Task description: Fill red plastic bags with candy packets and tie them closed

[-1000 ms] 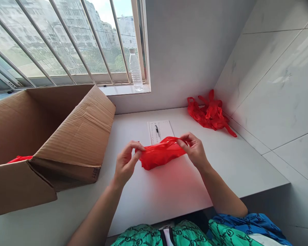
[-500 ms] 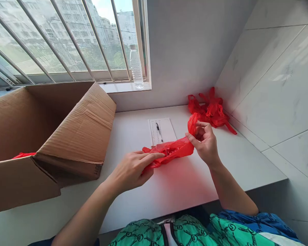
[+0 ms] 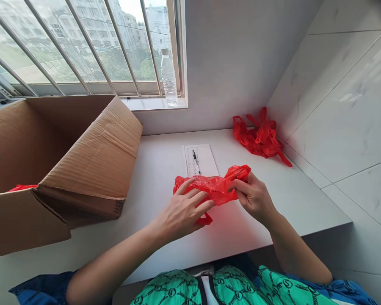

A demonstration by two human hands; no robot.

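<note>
A crumpled red plastic bag (image 3: 209, 186) stretches between my two hands, above the front part of the white table. My right hand (image 3: 257, 199) pinches the bag's right end between thumb and fingers, and a bunched piece sticks up beside the knuckles. At the other end my left hand (image 3: 186, 212) has its fingers spread over the top of the bag. Its thumb is hidden underneath. A red loop of the bag hangs below the left fingers. Just behind the bag lies a white notebook (image 3: 206, 156) with a black pen (image 3: 195, 159) on it.
To the left stands a large open cardboard box (image 3: 92, 156), with some red plastic (image 3: 22, 187) showing inside. More red bags (image 3: 262, 135) lie heaped in the back right corner of the table (image 3: 305, 199). A clear bottle (image 3: 169, 80) stands on the windowsill.
The bag's raised right end has come down and forward with my right hand. My left hand's fingers have spread over the bag, and a loop now shows beneath them.
</note>
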